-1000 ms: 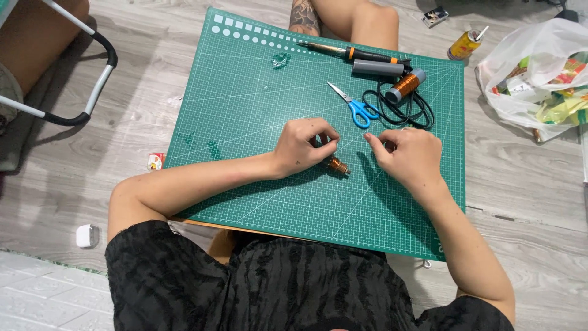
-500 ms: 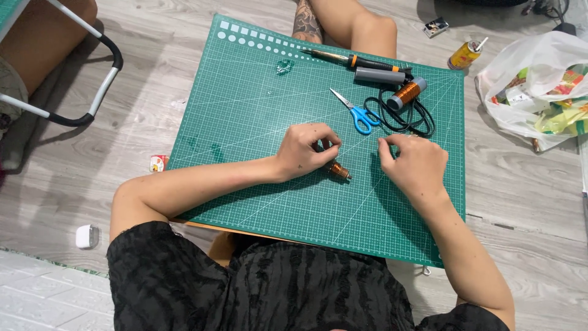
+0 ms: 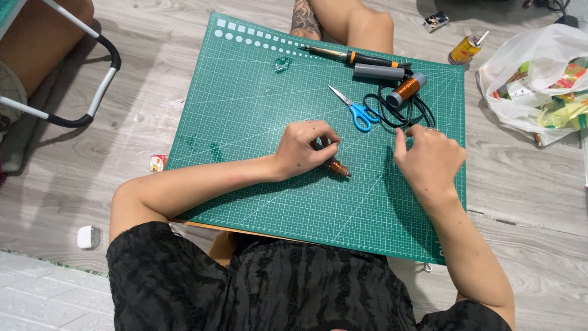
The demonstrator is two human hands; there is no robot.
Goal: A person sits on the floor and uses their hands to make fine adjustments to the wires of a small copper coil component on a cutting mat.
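My left hand (image 3: 305, 149) rests curled on the green cutting mat (image 3: 257, 92), holding a small copper-wound coil (image 3: 338, 168) that pokes out at its right side. My right hand (image 3: 429, 156) is a short way to the right, fingers pinched together near the black cable (image 3: 401, 116); whether a fine wire runs between the hands is too thin to tell. Blue-handled scissors (image 3: 355, 110) lie just beyond both hands.
At the mat's far edge lie a soldering iron (image 3: 355, 58), a grey cylinder (image 3: 380, 72) and a spool of copper wire (image 3: 405, 91). A small yellow bottle (image 3: 465, 49) and a plastic bag (image 3: 539, 79) sit right. A chair frame (image 3: 92, 92) stands left.
My right hand has drawn away to the right from the left hand, widening the gap. The view has shifted slightly.
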